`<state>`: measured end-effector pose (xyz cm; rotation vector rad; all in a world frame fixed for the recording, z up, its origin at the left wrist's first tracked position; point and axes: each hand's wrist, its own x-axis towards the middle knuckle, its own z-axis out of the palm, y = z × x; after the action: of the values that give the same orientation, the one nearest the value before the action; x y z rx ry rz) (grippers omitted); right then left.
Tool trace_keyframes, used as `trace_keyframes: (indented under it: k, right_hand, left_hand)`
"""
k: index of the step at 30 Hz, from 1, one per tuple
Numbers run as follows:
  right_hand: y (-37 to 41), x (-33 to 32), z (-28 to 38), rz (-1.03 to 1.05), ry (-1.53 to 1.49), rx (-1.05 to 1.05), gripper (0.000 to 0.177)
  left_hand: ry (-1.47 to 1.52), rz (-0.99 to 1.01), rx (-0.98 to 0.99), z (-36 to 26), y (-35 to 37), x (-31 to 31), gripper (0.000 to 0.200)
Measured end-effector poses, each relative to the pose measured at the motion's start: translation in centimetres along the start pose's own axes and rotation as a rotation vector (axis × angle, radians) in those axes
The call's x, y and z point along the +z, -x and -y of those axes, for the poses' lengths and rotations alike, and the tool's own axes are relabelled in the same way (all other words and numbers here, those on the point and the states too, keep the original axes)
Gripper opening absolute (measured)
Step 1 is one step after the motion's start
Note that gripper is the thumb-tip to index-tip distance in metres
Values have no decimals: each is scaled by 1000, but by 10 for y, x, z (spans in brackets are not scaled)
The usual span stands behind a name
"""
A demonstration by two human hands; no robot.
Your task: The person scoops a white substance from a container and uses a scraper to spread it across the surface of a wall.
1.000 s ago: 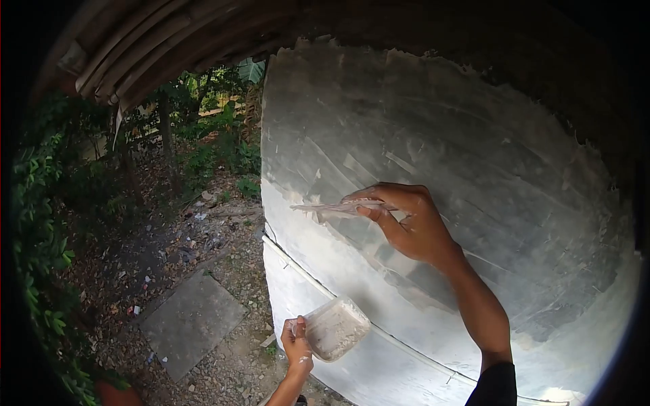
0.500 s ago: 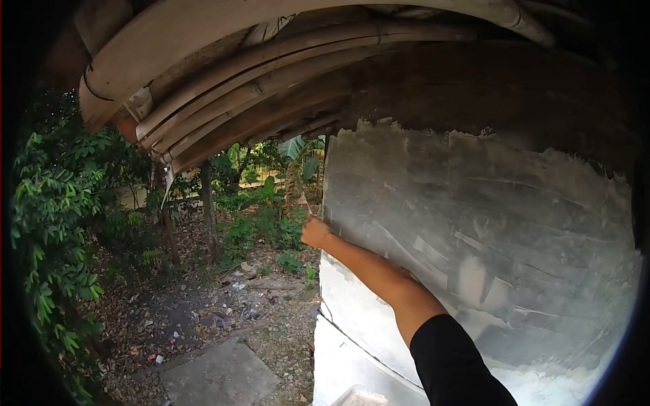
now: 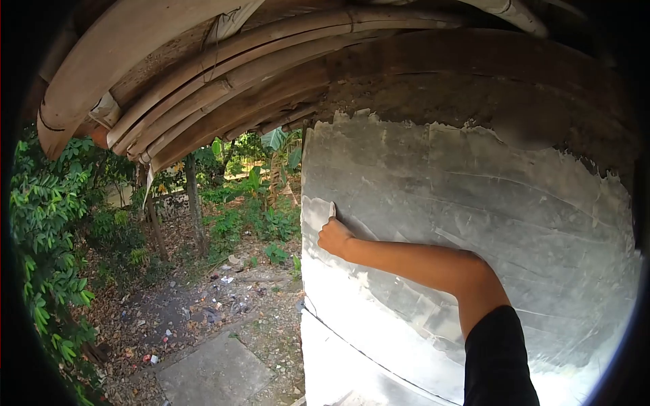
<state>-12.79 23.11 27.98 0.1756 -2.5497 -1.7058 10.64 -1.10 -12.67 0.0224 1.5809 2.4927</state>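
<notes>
My right hand (image 3: 335, 237) is closed around the handle of what looks like a putty knife (image 3: 332, 209). Its thin blade points up, almost edge-on to me, at the grey plastered wall (image 3: 420, 183). A lighter grey patch (image 3: 315, 212) lies on the wall just left of the blade, close to the wall's left edge. My fingers hide the handle. The bent right arm, in a black sleeve, crosses in front of the wall from the lower right. My left hand is out of view.
Bamboo poles (image 3: 237, 74) of a low roof run overhead. Below the grey coat the wall is bright white (image 3: 338, 318), with a dark crack line. Left of the wall's edge lie littered ground, a concrete slab (image 3: 217, 371), trees and leafy branches (image 3: 51, 223).
My right hand has moved from beyond the wall's left edge rightward onto the wall face, the elbow bending more. A lighter patch now shows beside the blade. My view has shifted slightly right.
</notes>
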Motion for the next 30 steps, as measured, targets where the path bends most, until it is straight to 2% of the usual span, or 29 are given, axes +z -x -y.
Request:
trace_keyframes:
  k: [4, 6, 8, 10, 11, 12, 14, 15, 17, 18, 19, 21, 23, 25, 26, 28, 30]
  right_hand:
    - [74, -18, -12, 86, -55, -15, 17]
    - [114, -27, -11, 112, -36, -34, 15]
    - [153, -33, -10, 140, -15, -60, 13]
    - [191, -35, -11, 68, -48, 15, 9]
    - [210, -37, -12, 84, -55, 15, 9]
    - [229, -43, -14, 104, -67, 30, 8]
    - [266, -49, -14, 136, -87, 48, 7]
    - [284, -50, -13, 175, -72, 54, 7]
    - [322, -59, -10, 227, -65, 68, 7]
    - [341, -68, -9, 269, -141, 115, 8]
    - [359, -73, -8, 310, -215, 163, 9]
    - [399, -74, -1, 248, -121, 168, 9]
    - [423, -85, 7, 177, -19, 167, 10]
    - [434, -105, 11, 335, -151, 206, 12]
    - [433, -111, 13, 334, -147, 204, 12]
    - [420, -122, 19, 301, -414, 206, 12]
    - [387, -123, 22, 38, -153, 105, 11]
  left_hand:
    - [-25, 63, 15, -32, 20, 30, 26]
    - [79, 175, 4, -29, 23, 36, 24]
    - [31, 191, -69, -18, 26, 43, 23]
    - [252, 258, -116, -13, 32, 50, 22]
    - [112, 321, -97, -17, 36, 56, 22]
    - [106, 328, -111, -16, 38, 57, 22]
    - [155, 475, -169, -8, 35, 63, 19]
    - [182, 383, -277, -15, 41, 78, 17]
    - [76, 358, -276, -8, 47, 89, 17]
    - [-19, 324, -259, -7, 50, 95, 19]
    - [9, 311, -279, -14, 56, 103, 21]
    - [-7, 359, -302, -13, 62, 106, 22]
    - [-38, 405, -314, -7, 65, 107, 23]
    - [10, 449, -370, 5, 64, 102, 20]
    - [57, 490, -425, 10, 64, 101, 18]
    - [25, 488, -392, 17, 63, 99, 18]
    - [-10, 490, -354, 11, 61, 99, 19]
